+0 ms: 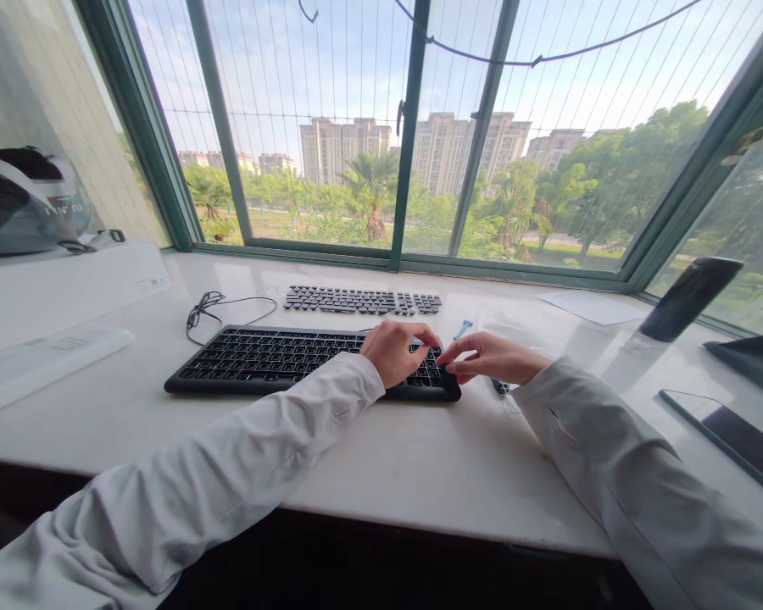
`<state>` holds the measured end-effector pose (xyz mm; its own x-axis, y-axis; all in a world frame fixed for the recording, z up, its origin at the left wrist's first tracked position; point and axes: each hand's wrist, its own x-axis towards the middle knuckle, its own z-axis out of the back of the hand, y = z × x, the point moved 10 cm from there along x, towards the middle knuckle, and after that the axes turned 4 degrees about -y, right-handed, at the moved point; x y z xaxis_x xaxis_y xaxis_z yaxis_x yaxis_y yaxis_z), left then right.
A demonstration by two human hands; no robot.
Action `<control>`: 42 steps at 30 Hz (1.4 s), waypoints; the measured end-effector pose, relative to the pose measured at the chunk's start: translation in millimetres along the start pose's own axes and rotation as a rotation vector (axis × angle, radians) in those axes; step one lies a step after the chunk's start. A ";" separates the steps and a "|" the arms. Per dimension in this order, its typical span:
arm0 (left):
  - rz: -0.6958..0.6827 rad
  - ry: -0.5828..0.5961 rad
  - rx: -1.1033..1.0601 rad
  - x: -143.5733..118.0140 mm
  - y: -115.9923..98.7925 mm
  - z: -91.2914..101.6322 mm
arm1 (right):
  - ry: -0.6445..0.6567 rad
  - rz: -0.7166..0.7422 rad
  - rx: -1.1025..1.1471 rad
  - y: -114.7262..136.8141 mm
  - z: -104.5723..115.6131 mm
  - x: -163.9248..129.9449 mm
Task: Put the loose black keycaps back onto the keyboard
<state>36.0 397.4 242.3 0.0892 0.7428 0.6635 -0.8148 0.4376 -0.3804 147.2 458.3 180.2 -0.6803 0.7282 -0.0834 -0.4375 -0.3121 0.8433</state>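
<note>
The black keyboard (280, 360) lies flat on the white sill (369, 457) in front of the window, its right end under both hands. The left hand (398, 349) rests on the keys at that right end, fingers curled down onto them; whether it pinches anything I cannot tell. The right hand (487, 357) comes in from the side, fingertips drawn together and touching the keyboard's right edge, with nothing clearly gripped. Just behind the keyboard sits a row of loose keycaps (362, 300), laid out in keyboard order, and a coiled cable (207, 312) to their left. A small blue tool (463, 329) lies near the hands. Further right stand a dark cylinder (690, 296) and a dark tablet (737, 436).
</note>
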 end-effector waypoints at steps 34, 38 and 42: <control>0.003 0.052 0.028 -1.4 -0.4 -3.0 | -0.128 0.133 -0.496 16.8 6.7 -1.5; 0.003 0.062 0.031 -1.4 -0.4 -4.2 | -0.118 0.163 -0.502 18.8 4.4 -2.5; 0.002 0.066 0.033 -1.5 0.1 -5.2 | -0.064 0.143 -0.430 17.3 1.3 -2.9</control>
<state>38.7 399.0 237.9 0.1240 0.7762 0.6182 -0.8333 0.4197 -0.3599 142.4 451.6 195.7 -0.7197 0.6915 0.0622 -0.5555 -0.6272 0.5459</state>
